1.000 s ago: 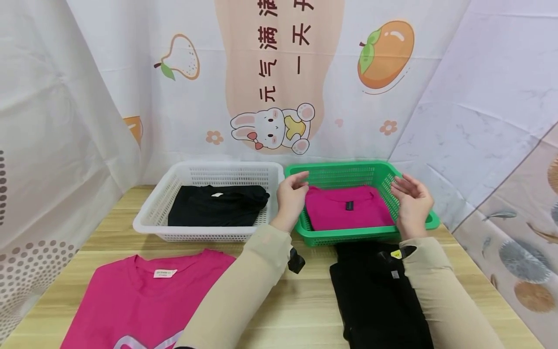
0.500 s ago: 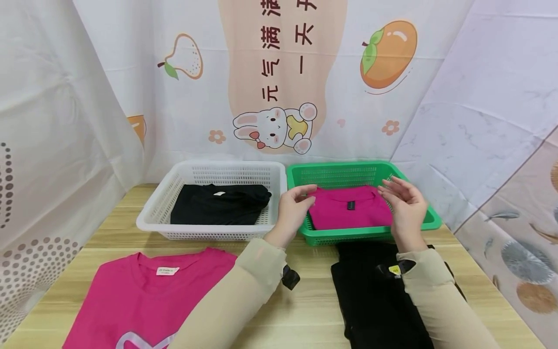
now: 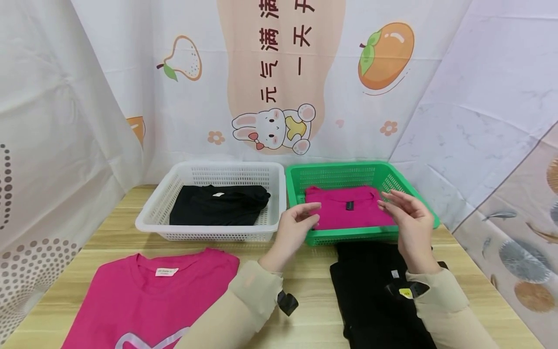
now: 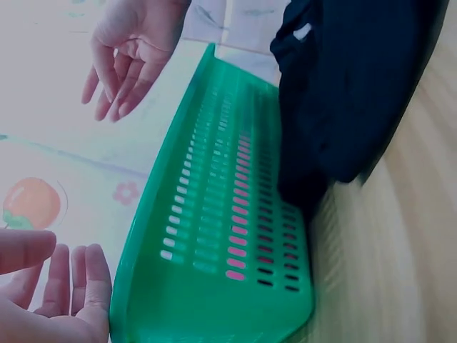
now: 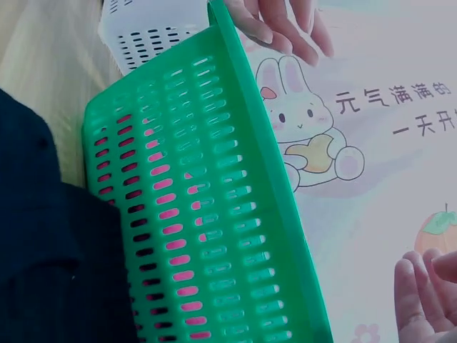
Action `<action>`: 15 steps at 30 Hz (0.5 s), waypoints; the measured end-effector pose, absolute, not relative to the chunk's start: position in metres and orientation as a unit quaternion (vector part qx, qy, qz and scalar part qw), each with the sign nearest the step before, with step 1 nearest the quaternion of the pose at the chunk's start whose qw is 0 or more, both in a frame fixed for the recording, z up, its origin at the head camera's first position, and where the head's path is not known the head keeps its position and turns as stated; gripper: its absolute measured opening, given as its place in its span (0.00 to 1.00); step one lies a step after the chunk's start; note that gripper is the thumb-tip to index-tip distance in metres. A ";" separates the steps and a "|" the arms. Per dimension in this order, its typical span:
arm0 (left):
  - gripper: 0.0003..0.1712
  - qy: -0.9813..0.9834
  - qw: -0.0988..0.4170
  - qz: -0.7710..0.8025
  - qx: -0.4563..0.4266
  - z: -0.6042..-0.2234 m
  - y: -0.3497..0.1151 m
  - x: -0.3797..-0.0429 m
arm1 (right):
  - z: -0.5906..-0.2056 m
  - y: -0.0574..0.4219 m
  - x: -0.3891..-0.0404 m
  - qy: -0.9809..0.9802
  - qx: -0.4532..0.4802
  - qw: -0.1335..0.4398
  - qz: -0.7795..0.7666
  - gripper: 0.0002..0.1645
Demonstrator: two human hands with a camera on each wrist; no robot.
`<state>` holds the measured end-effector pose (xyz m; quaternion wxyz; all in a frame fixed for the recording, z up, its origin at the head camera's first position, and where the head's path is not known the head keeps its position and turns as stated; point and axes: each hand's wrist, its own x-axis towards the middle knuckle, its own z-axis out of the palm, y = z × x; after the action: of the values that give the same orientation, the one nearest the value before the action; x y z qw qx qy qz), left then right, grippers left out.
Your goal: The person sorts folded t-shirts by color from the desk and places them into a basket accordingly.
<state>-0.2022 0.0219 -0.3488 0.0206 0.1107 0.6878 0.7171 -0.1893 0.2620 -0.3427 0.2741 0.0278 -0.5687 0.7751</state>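
My left hand [image 3: 293,232] hovers by the front left corner of the green basket [image 3: 348,237], fingers relaxed and holding nothing. Over that basket's right front side is my right hand [image 3: 413,230], also holding nothing, its fingers loosely bent. Between the two hands, a folded magenta T-shirt [image 3: 333,213] with a dark neck label lies inside the basket. Below my right hand, a folded black garment [image 3: 370,295] rests on the table, partly hidden by the forearm. In the left wrist view, the basket's perforated wall [image 4: 207,207] stands between the hands and the black garment.
To the left stands a white basket [image 3: 205,230] with a folded black shirt [image 3: 218,208] in it. A pink T-shirt [image 3: 161,291] with a white label lies on the wooden table [image 3: 301,310] at front left. A printed curtain [image 3: 183,121] hangs behind the baskets.
Both hands have drawn back and down toward the table's front, and have come closer together than one second ago. The baskets and the clothes stay where they were.
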 end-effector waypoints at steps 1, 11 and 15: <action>0.17 0.681 0.026 0.723 0.112 -0.350 0.022 -0.200 | -0.343 0.263 -0.186 -0.575 0.030 0.271 0.771 0.17; 0.17 0.630 0.072 0.761 0.135 -0.362 0.027 -0.177 | -0.353 0.278 -0.158 -0.600 0.044 0.272 0.751 0.16; 0.17 0.621 0.091 0.766 0.136 -0.367 0.028 -0.168 | -0.358 0.286 -0.150 -0.604 0.040 0.271 0.748 0.17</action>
<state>-0.1678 0.0276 -0.3668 0.0906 0.1361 0.6211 0.7665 -0.1496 0.2860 -0.3580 0.2712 0.0404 -0.6045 0.7479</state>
